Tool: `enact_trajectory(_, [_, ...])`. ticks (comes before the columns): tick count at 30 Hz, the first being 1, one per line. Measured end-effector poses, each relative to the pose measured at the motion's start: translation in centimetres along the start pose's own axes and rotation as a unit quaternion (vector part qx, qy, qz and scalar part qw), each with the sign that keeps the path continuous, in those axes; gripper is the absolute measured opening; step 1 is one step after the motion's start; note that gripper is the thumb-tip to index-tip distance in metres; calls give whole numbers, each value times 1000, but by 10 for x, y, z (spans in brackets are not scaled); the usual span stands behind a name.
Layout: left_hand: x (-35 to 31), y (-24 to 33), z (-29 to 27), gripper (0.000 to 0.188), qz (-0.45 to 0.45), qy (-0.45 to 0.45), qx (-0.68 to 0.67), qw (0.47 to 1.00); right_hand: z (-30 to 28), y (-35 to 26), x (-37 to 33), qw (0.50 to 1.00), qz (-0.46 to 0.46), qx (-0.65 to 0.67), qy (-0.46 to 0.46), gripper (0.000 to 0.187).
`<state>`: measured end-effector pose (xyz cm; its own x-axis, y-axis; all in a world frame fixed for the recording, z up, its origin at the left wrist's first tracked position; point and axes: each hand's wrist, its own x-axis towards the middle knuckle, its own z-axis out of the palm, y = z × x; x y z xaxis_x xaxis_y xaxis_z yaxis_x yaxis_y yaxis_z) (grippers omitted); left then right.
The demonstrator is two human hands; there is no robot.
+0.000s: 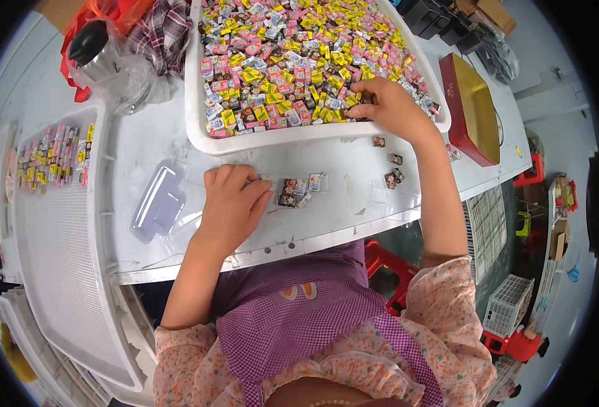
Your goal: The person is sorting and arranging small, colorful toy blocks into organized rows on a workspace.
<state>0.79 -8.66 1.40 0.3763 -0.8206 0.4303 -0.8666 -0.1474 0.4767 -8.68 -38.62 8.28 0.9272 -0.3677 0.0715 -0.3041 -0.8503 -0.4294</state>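
Note:
A large white tray (259,143) at the back of the table is heaped with tiny pink, yellow, white and brown box-shaped pieces (293,68). My right hand (398,112) reaches over its near edge, thumb and forefinger apart among the pieces. On the tabletop, my left hand (228,207) is curled, palm down; what lies under its fingers is hidden. Just right of it sits a small cluster of brown and white pieces (291,186), with a white piece (314,182) beside it. Several dark brown pieces (394,178) lie below my right wrist.
Left of my left hand lies a clear plastic tray (158,202). Further left, a white mesh rack (62,258) bears rows of pieces. A red box with a gold inside (472,112) stands right of the big tray. A steel flask (96,51) in plastic stands back left.

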Motion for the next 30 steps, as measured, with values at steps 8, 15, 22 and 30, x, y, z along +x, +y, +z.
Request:
enact_trajectory(8, [-1, 2, -3, 23, 24, 25, -17, 999, -2, -4, -1, 999, 38, 19, -21, 25])
enact_trajectory(15, [52, 14, -37, 30, 36, 99, -15, 994, -2, 24, -3, 895, 108, 425, 78, 25])
enact_trajectory(22, [174, -77, 4, 36, -84, 88, 223, 967, 2, 22, 18, 510, 117, 841, 135, 30])
enact_trajectory(30, [172, -72, 17, 23, 8, -18, 221, 975, 10, 7, 38, 762, 90, 633, 103, 30])
